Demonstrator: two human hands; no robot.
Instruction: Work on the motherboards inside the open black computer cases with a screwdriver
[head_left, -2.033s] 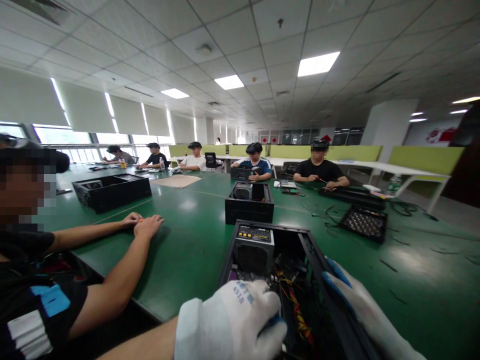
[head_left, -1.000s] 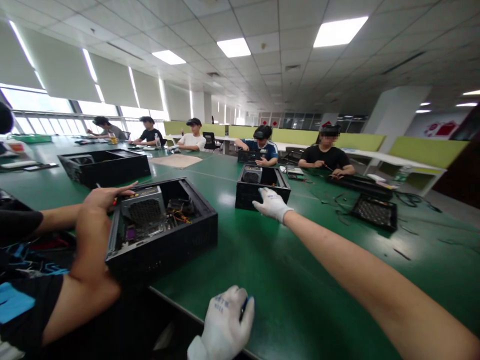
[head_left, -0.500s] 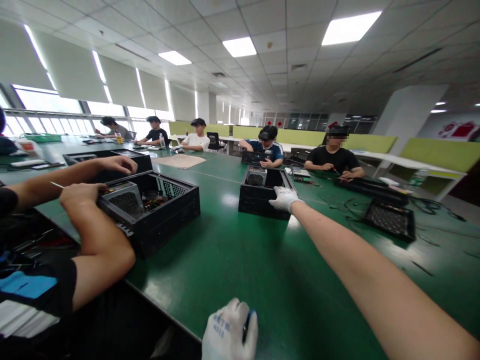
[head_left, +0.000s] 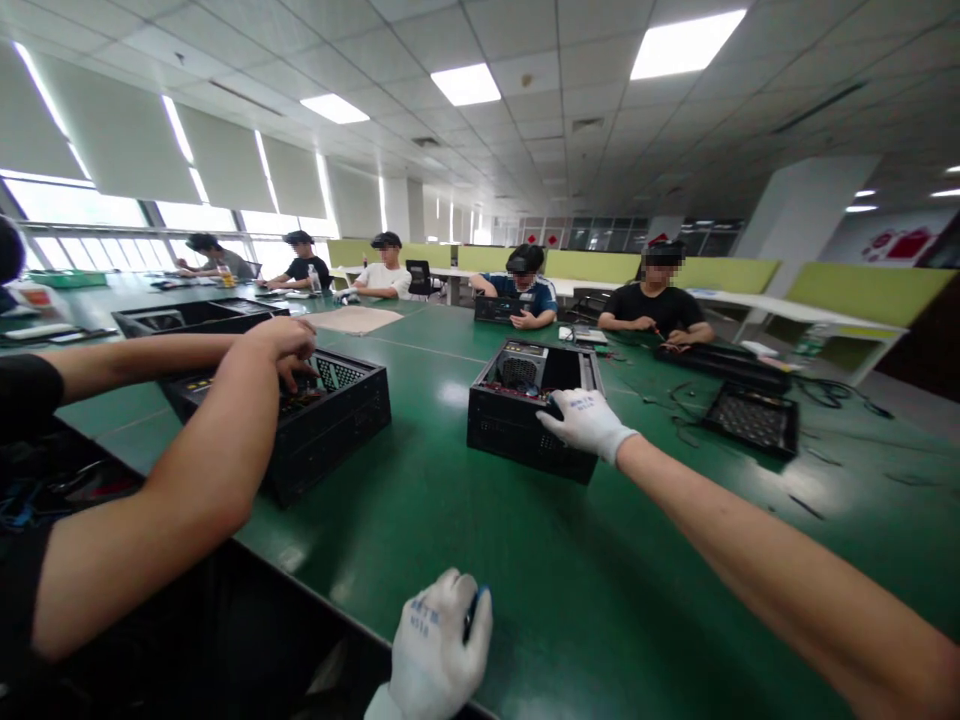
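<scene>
My right hand (head_left: 583, 422), in a white glove, reaches far forward and grips the near right edge of an open black computer case (head_left: 510, 438). Through the open top of the case, a grey power supply (head_left: 523, 368) shows at the back left. My left hand (head_left: 442, 635), also gloved, is at the near table edge, closed around a small dark object with a blue end (head_left: 475, 605). Most of that object is hidden by the fingers, so its kind cannot be made out.
At left, a co-worker's arms (head_left: 247, 420) reach into another open computer case (head_left: 337, 425). Several people sit across the green table (head_left: 450, 540). A black perforated panel (head_left: 754, 418) and loose cables (head_left: 847, 395) lie at right, beside a thin dark strip (head_left: 806, 507).
The computer case under my right hand has come nearer and turned slightly. My left hand keeps its hold near the table edge. The co-worker's hands have shifted into their case.
</scene>
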